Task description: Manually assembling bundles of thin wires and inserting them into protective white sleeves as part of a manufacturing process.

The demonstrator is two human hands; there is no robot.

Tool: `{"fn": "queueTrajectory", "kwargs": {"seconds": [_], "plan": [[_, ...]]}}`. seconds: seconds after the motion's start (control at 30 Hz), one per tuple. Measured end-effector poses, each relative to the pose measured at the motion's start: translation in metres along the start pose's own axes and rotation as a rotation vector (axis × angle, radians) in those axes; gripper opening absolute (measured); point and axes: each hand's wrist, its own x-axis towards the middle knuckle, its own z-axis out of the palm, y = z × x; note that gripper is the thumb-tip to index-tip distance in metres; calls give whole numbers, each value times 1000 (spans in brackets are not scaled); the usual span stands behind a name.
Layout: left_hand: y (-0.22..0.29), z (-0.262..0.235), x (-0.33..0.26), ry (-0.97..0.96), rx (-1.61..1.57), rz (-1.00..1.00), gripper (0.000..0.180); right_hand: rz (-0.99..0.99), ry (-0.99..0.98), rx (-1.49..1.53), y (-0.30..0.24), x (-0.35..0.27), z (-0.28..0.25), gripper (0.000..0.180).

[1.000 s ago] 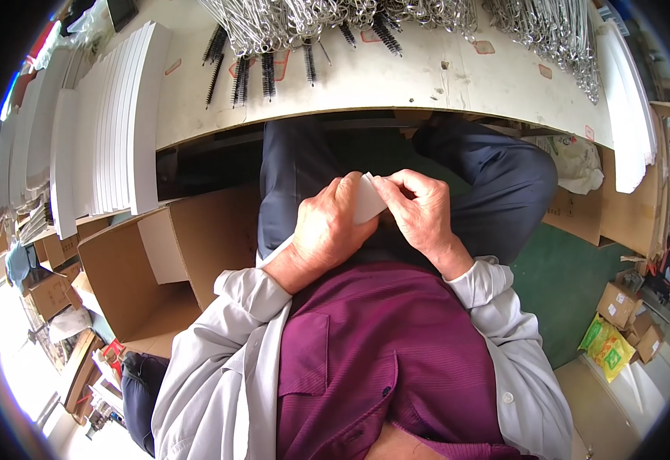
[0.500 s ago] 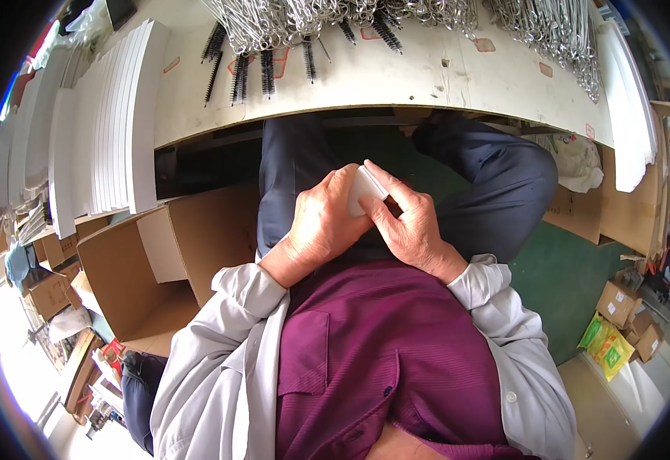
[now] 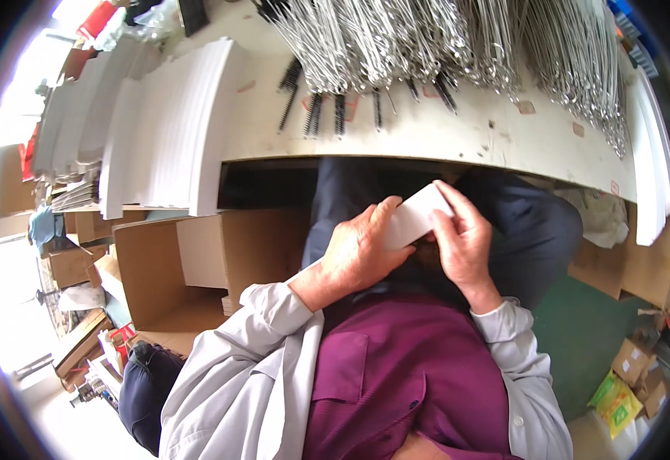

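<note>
My left hand (image 3: 362, 249) is wrapped around a long, narrow, flat-faced white carton (image 3: 414, 221), held slantwise above my lap, its upper end pointing up and to the right. My right hand (image 3: 467, 244) pinches that end, thumb on the face and forefinger along the edge. I judge this piece to be mid-handling; whether its end is closed I cannot tell. Both forearms angle inward, wrists bent over my thighs. Beside me at left, an open brown cardboard box (image 3: 147, 268) stands below the pale worktable (image 3: 457, 142). On the tabletop, a row of similar white pieces (image 3: 170, 123) and heaped silver wire brushes with black bristles (image 3: 396, 46) lie apart from my hands.
</note>
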Motion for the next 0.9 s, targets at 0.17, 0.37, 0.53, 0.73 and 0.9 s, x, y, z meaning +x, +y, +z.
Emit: {"fn": "queueTrajectory", "kwargs": {"seconds": [0.17, 0.37, 0.53, 0.73, 0.9], "plan": [[1, -42, -16, 80, 157, -91, 64, -327, 5, -323, -23, 27, -14, 33], [-36, -129, 32, 435, 431, -285, 52, -676, 187, -697, -45, 76, -34, 15], [-68, -169, 96, 489, 474, -353, 66, -659, 234, -769, -33, 108, -46, 11], [-68, -169, 137, 386, 741, -522, 53, -720, 276, -802, -27, 109, -41, 8], [-49, -161, 135, 388, 679, -237, 29, -725, 273, -783, -26, 108, -43, 11]]}}
